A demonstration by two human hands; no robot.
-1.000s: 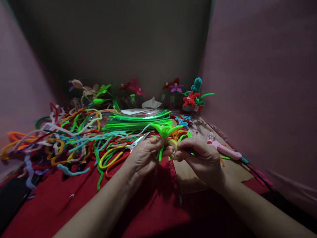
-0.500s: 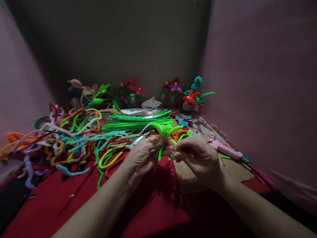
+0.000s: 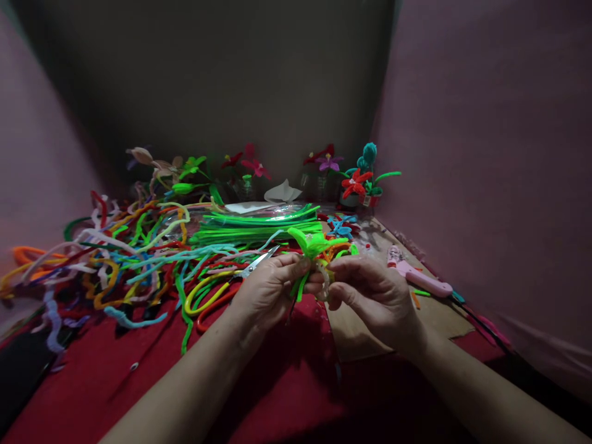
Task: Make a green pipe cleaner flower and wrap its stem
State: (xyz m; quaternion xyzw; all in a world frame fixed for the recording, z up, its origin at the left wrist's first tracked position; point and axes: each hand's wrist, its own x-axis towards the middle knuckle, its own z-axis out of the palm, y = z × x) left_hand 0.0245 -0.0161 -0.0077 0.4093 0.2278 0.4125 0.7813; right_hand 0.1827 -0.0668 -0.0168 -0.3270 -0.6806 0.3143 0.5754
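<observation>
My left hand pinches a bright green pipe-cleaner flower just under its petals, with green ends hanging below the fingers. Close beside it, my right hand has its fingers curled at a pale, see-through ring that looks like a roll of tape. The ring sits between the two hands, against the right fingertips. Part of its edge is hidden by fingers. Scissors with yellow and orange handles lie just behind my left hand.
Loose coloured pipe cleaners are heaped at the left. A bundle of green pipe cleaners lies at the back, before several finished flowers. A pink glue gun rests on cardboard at the right.
The green flower has tipped and shifted slightly right in my left hand. My right hand has moved a little, with thumb and index finger farther apart around the ring.
</observation>
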